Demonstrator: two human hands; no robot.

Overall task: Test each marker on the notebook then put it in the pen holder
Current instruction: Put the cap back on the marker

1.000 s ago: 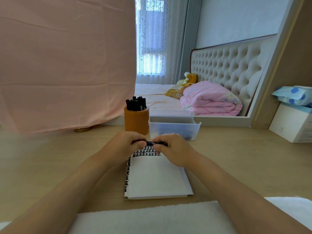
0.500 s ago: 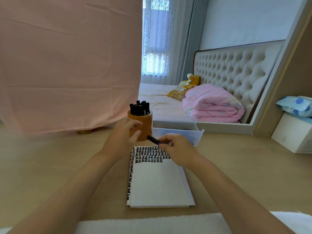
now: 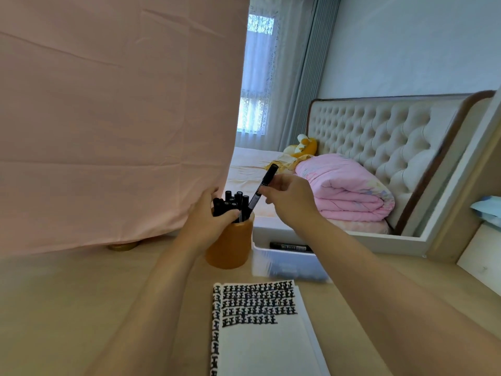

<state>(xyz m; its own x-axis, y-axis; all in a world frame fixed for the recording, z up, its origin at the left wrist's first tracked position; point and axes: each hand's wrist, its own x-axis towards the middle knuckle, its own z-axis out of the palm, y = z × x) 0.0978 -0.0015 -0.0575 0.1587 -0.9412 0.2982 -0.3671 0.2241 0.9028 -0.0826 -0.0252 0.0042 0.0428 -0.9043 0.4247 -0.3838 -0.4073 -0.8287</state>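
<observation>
One marker is in play. The right hand pinches it around mid-barrel between thumb and fingertips. It is tilted, with the upper end leaning toward the bed and the lower end dipping in among the stored markers at the mouth of the orange pen holder. The tilt looks like steering into a gap on the right side of a crowded cup.

The left hand curls round the holder's top, thumb across the front of the stored markers and fingers behind. This probably steadies the cup and crowds the bundle leftward to open a slot.

The notebook lies open on the desk, nearer the person, with neither hand on it. Rows of black test marks fill the top of the page, so many markers are likely done already.

A clear plastic bin sits just right of the holder with at least one black marker lying in it, so there is probably more to test. The rim hides how deep the held marker sits.
</observation>
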